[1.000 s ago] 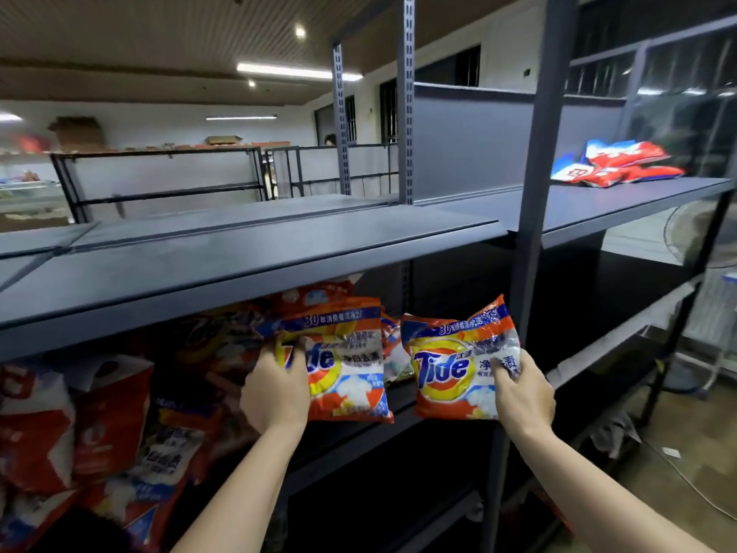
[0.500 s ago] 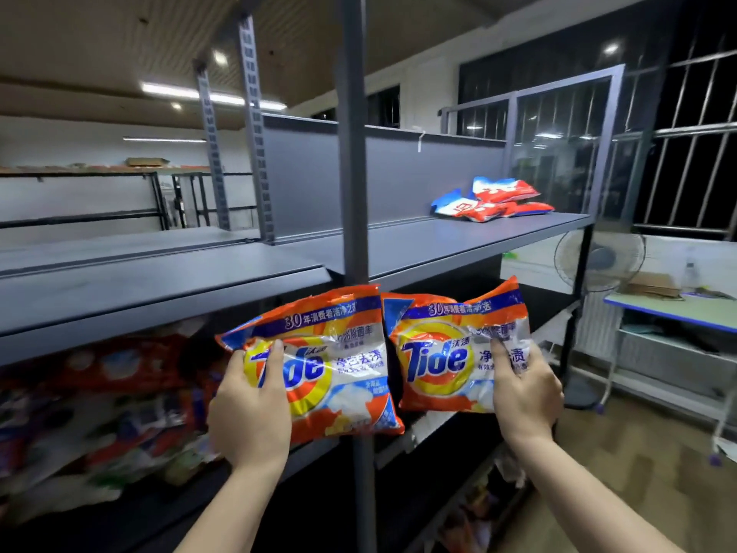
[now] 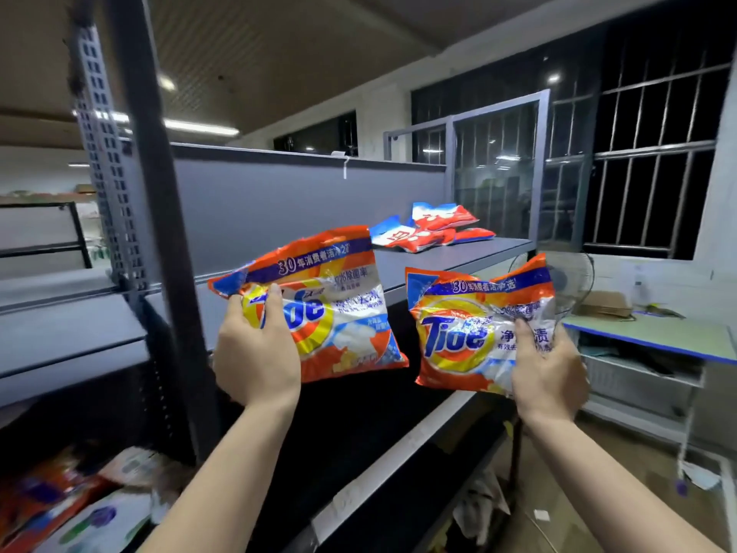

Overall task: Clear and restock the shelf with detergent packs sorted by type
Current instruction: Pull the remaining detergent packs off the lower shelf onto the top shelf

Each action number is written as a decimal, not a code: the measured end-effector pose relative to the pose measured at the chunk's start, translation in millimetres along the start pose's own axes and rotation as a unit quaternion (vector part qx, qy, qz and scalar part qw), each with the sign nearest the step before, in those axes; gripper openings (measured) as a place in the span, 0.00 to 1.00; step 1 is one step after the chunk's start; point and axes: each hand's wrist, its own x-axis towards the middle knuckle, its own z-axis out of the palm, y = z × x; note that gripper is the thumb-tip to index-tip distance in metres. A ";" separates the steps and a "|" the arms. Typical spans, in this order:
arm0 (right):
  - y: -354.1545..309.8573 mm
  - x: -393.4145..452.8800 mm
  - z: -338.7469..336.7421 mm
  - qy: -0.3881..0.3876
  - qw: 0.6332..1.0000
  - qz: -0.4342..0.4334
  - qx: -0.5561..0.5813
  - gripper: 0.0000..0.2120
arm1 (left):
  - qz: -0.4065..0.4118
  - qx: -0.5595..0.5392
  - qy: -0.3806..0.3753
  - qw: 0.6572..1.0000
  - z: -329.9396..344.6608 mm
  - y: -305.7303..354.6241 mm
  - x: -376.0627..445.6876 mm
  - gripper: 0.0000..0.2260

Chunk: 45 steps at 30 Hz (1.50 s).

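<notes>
The left hand (image 3: 257, 361) and right hand (image 3: 548, 377) each hold an orange Tide pack (image 3: 335, 309) (image 3: 470, 337), fingers (image 3: 275, 305) curled round its edge, label outward, seemingly to match types before shelving near the red-and-blue packs (image 3: 430, 229) beyond them.

A shop stockroom is indicated by grey steel shelving (image 3: 450, 253) carrying piled detergent packs (image 3: 430, 229), barred windows (image 3: 654, 153) and fluorescent ceiling strips (image 3: 199, 127).
</notes>
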 end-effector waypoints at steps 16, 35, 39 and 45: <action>-1.5 210.6 148.8 -0.011 0.995 -0.063 0.082 0.17 | 0.009 -0.009 0.093 0.996 206.8 16.7 83.6 0.16; -6.2 331.0 452.8 -0.396 0.904 -0.019 0.162 0.19 | 0.020 0.116 0.214 0.970 333.7 -13.1 111.1 0.18; -2.9 351.0 483.6 -0.504 0.847 -0.160 0.046 0.35 | -0.007 0.139 0.229 0.963 364.0 -6.4 115.9 0.16; 16.4 371.2 478.5 -0.640 0.668 -0.366 -0.106 0.25 | -0.054 0.164 0.227 0.959 426.9 7.3 137.1 0.15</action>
